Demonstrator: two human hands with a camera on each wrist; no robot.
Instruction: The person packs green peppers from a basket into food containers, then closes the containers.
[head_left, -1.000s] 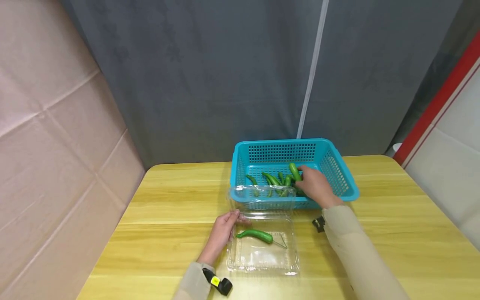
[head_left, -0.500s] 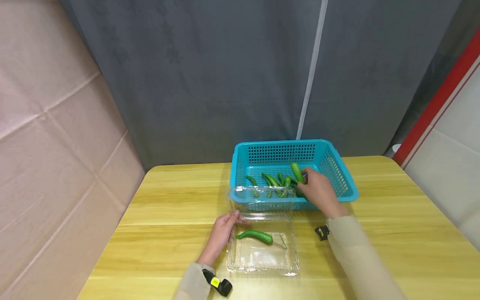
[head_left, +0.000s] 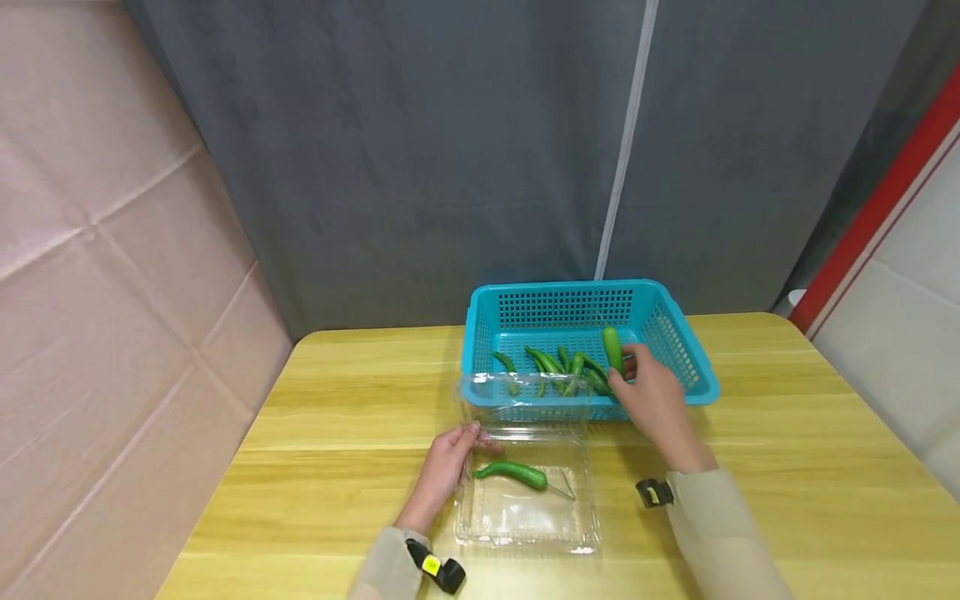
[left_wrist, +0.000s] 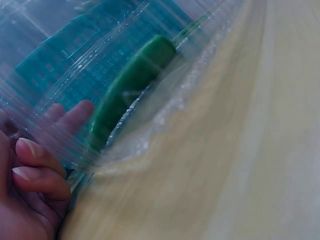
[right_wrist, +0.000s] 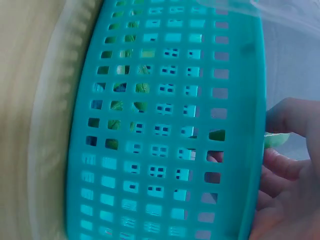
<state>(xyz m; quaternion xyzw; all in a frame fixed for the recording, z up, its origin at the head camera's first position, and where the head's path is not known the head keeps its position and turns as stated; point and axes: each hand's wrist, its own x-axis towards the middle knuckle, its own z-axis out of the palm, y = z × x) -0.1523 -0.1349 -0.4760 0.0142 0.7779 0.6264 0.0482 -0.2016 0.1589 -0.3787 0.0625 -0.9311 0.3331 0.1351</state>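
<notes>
My right hand pinches a green chili pepper over the near right part of the blue plastic basket. In the right wrist view the basket wall hides most of that pepper and part of the fingers. Several more green chili peppers lie in the basket. In front of it a clear plastic clamshell container lies open, its lid raised against the basket's near side. My left hand grips its left edge near the hinge. One long-stemmed green chili pepper rests inside the container.
Everything stands on a light wooden table. A grey curtain hangs right behind its far edge, and a pale tiled wall borders the left. Black camera straps sit at the wrists.
My right hand has drawn slightly right and toward me, and the pinched pepper has shifted right and turned more upright. The left hand and the container have stayed put.
</notes>
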